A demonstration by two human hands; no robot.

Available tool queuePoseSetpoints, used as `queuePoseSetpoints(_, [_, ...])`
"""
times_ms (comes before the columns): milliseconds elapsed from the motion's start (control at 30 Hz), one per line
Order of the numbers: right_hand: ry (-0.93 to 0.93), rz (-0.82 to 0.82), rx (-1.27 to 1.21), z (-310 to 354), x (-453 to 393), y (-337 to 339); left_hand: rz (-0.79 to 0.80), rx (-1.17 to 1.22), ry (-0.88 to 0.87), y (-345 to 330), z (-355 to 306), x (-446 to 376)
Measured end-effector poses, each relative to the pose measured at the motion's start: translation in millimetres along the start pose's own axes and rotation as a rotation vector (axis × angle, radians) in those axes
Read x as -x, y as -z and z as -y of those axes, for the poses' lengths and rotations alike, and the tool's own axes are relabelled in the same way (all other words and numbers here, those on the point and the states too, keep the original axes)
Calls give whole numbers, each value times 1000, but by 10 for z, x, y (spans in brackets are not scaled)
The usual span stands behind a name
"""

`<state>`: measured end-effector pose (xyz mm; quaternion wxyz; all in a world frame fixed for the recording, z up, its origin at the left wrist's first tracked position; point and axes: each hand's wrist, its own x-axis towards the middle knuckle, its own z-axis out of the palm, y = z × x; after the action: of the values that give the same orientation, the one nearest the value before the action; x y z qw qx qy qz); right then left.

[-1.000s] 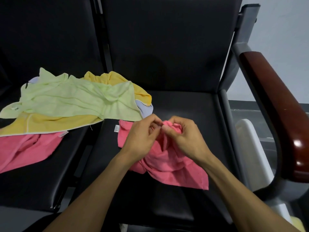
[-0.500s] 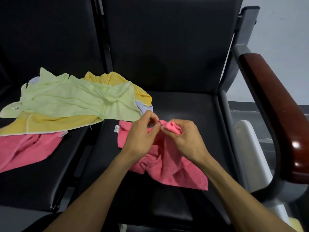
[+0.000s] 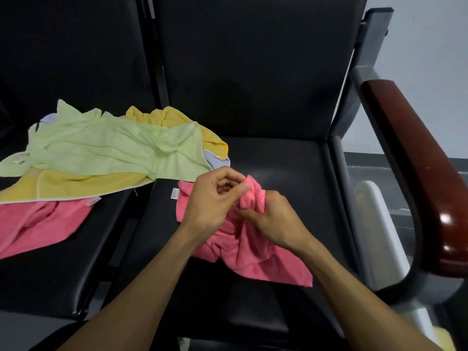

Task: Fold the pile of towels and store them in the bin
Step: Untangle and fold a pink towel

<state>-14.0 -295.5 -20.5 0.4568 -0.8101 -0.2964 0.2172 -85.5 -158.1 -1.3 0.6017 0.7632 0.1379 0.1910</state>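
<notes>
Both hands on the pink towel [image 3: 253,252], centre of frame, on the black seat [image 3: 291,158] of the right-hand chair. Left hand [image 3: 212,201] pinches a bunched-up ridge of the towel between thumb and fingers, at the towel's upper edge. Right hand [image 3: 273,221] is closed around the same bunch from below and to the right, fingers curled into the cloth. Hands are just beside each other, the raised fold between them. Rest of the towel lies crumpled on the seat under and below the hands, one corner trailing toward lower right. White tag [image 3: 175,193] shows at its upper-left corner, left of the left hand.

Unfolded pile sits left of centre: light green towel [image 3: 106,148] on top, yellow towel [image 3: 76,184] under it, a second pink towel [image 3: 38,224] at the left edge of frame, spread across the neighbouring seat. Pile is near the left hand but not touching it.

Wooden armrest [image 3: 415,160] at right edge. White object [image 3: 377,236] below it, beside the chair; cannot tell what it is.
</notes>
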Motion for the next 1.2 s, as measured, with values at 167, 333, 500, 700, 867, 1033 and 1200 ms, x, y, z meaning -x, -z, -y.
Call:
queuePoseSetpoints(167, [-20,-75,-385,185,39,75,179,-203,133,33,161,-6])
queuePoseSetpoints(333, [-69,-190,-515,224,49,135,211,-296,51,58,198,-14])
queuePoseSetpoints(500, [-136,176,-465,194,78,146,68,74,58,36,66,-15])
queuePoseSetpoints(700, [-97,18,-472,198,83,112,56,-7,164,68,111,-33])
queuePoseSetpoints(867, [-135,-144,-686,249,60,149,179,-199,81,38,155,5])
queuePoseSetpoints(1033, [-149,124,-595,198,64,151,19,8,47,69,101,-27])
queuePoseSetpoints(1200, [-148,5,-413,113,33,33,-24,-92,96,59,102,-27])
